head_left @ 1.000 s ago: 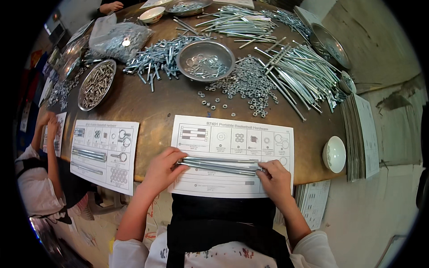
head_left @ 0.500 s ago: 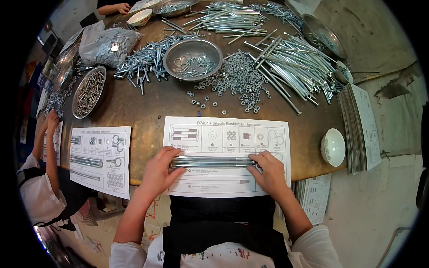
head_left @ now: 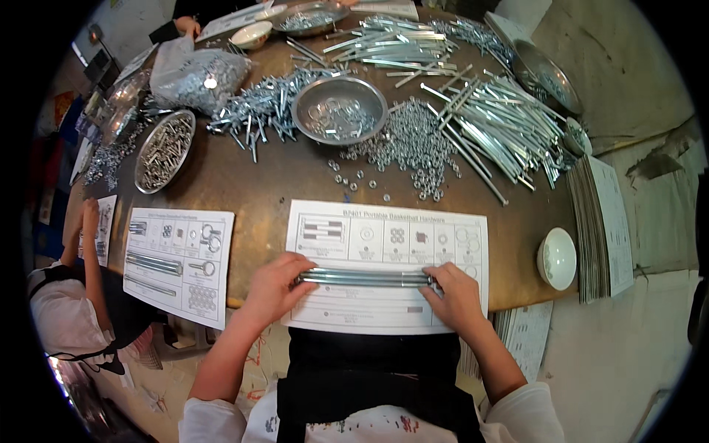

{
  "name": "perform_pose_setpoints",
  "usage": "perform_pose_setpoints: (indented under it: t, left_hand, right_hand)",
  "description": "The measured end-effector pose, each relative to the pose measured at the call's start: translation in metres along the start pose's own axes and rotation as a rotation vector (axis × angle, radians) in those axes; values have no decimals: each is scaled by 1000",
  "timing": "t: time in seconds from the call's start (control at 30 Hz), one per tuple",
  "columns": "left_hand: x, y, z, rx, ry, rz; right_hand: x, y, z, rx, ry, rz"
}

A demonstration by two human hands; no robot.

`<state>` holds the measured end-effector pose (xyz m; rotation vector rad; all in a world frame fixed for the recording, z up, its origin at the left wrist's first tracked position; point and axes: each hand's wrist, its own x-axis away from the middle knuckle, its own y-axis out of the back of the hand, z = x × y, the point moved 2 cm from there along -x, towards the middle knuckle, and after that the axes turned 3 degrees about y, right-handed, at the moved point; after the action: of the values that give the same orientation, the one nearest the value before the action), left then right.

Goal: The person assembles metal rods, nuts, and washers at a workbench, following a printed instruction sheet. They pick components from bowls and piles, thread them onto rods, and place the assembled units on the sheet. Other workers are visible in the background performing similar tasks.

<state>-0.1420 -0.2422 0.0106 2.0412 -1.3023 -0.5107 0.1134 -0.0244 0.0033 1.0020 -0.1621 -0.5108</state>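
A bundle of long silvery bolts [head_left: 365, 277] lies level across a printed hardware sheet [head_left: 332, 254] in front of me. My left hand [head_left: 281, 283] grips the bundle's left end, thumb below and fingers above. At its right end, my right hand [head_left: 452, 294] closes round the bolt tips in the same way. The bolts sit side by side, and how many there are I cannot tell. Small drawings of parts fill boxes on the sheet, partly covered by the bolts and my fingers.
Beyond the sheet are loose nuts [head_left: 413, 140], a steel bowl of rings [head_left: 340, 111], long bolts [head_left: 509, 129], shorter bolts [head_left: 269, 103] and an oval dish of small screws [head_left: 164, 151]. A white bowl [head_left: 557, 258] and stacked sheets [head_left: 602, 229] stand right. A co-worker's arm [head_left: 90, 244] is at left.
The view has shifted, so the table's contents appear farther right and slightly lower. Both my hands still hold the bolt bundle by its ends. The co-worker's hand at left has come nearer their sheet.
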Motion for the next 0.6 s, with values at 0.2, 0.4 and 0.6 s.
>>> perform_pose_setpoints:
  t: [0.2, 0.4, 0.6]
  left_hand:
    - [-9, 13, -8, 58, 52, -55]
    - [-100, 8, -9, 31, -18, -256]
    - [-163, -27, 8, -46, 10, -386]
  right_hand:
    - [-33, 31, 8, -191, -118, 48]
    - [-135, -2, 12, -137, 155, -130]
    - [-191, -47, 12, 67, 117, -143]
